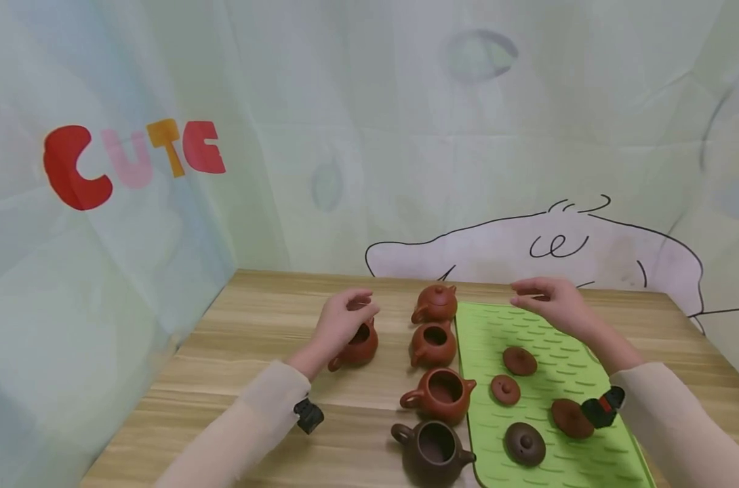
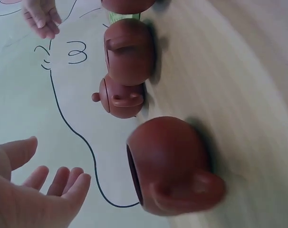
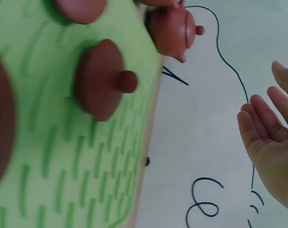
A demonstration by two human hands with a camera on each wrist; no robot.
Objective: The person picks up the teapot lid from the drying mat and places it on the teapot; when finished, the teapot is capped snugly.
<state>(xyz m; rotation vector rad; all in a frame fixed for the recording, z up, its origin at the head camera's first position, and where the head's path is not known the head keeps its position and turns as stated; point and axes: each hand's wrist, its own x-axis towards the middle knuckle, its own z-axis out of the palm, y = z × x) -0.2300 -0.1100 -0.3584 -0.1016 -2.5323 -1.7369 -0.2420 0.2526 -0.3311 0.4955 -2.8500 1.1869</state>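
Observation:
My left hand [image 1: 345, 317] hovers above a reddish-brown teapot [image 1: 358, 346] without a lid, its fingers loosely bent and nothing between them. In the left wrist view that teapot [image 2: 170, 164] stands upright on the wood, apart from the fingers [image 2: 77, 190]. Over the far part of the green mat [image 1: 485, 325] hangs my right hand [image 1: 555, 301], relaxed and holding nothing. Below it on the mat lie a reddish-brown lid [image 1: 519, 361], a smaller lid [image 1: 506, 390], another reddish-brown lid [image 1: 571, 418] and a dark brown lid [image 1: 525, 444].
Along the mat's left edge stand a lidded teapot [image 1: 436, 303], two open reddish teapots [image 1: 433, 344] and a dark open teapot [image 1: 435, 453] nearest me. The wooden table [image 1: 223, 379] meets a printed cloth backdrop [image 1: 345, 135] at the back and left.

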